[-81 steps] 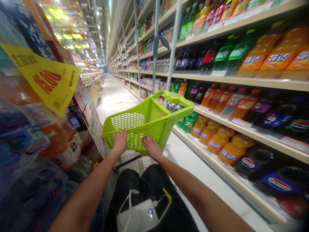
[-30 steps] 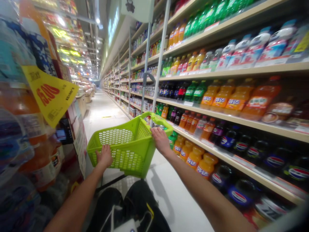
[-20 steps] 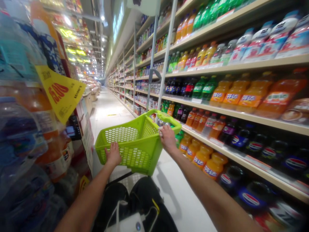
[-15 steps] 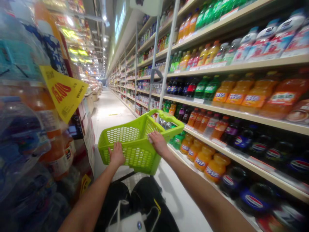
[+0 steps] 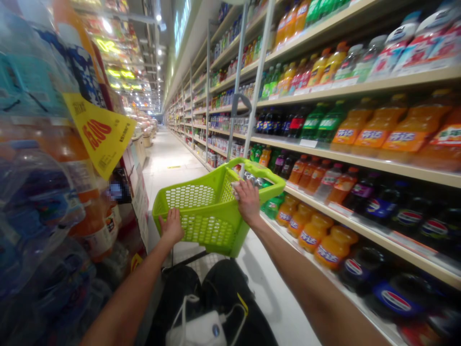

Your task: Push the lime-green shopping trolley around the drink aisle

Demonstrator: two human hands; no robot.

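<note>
A lime-green plastic shopping cart (image 5: pixel 209 226) with honeycomb sides stands sideways in front of my knees, its handle end to the right. My left hand (image 5: pixel 172 226) grips the near rim toward the left end, fingers hooked over the edge. Farther right, my right hand (image 5: pixel 248 201) is closed over the rim near the handle (image 5: pixel 272 178). A small whitish bit shows at its fingertips; I cannot make out what it is. Beneath the basket a dark frame bar (image 5: pixel 190 258) is partly visible. The basket's inside is mostly hidden by its near wall.
Drink shelves (image 5: pixel 360 158) run along the right, close to the cart. Stacked bottles (image 5: pixel 54 192) with a yellow price sign (image 5: pixel 103 137) crowd the left. A pale aisle floor (image 5: pixel 169 158) stretches ahead. A white device (image 5: pixel 198 329) with cables lies on my lap.
The cart and both hands appear slightly farther right in the picture. My right hand sits a little higher on the rim. Both hands keep their hold.
</note>
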